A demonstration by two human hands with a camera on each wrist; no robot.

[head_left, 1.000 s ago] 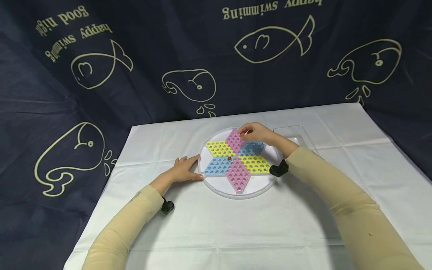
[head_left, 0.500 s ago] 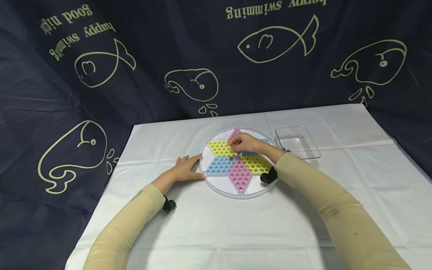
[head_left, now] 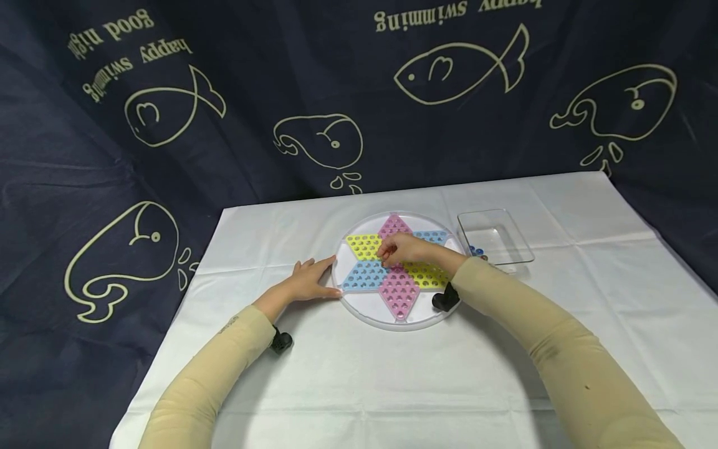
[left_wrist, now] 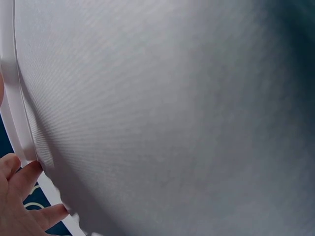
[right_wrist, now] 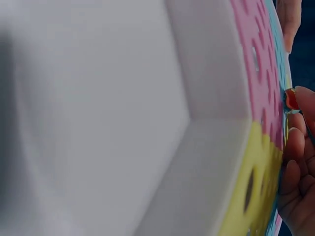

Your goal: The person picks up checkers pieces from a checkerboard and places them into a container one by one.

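A round white Chinese checkers board (head_left: 359, 312), its star made of pink, yellow and blue parts, lies on the table. My left hand (head_left: 305, 284) rests at the board's left rim with fingers and thumb spread. In the left wrist view, its fingers (left_wrist: 24, 182) touch the white edge. My right hand (head_left: 408, 248) is over the middle of the star, fingers bent. In the right wrist view, its thumb and fingertips pinch a red marble (right_wrist: 291, 99) at the board's surface. The fingers mostly hide that marble in the head view.
A clear plastic box (head_left: 496, 237) stands right of the board, with a few blue marbles (head_left: 476, 251) and a brownish one (head_left: 484, 257) in its near left corner. A white cloth (head_left: 437, 386) covers the table. Behind hangs a dark blue curtain (head_left: 252, 56) with fish drawings.
My right hand has moved from the far pink point down and left to the red marble near the centre. The clear box has come into fuller view. My left hand stays at the rim.
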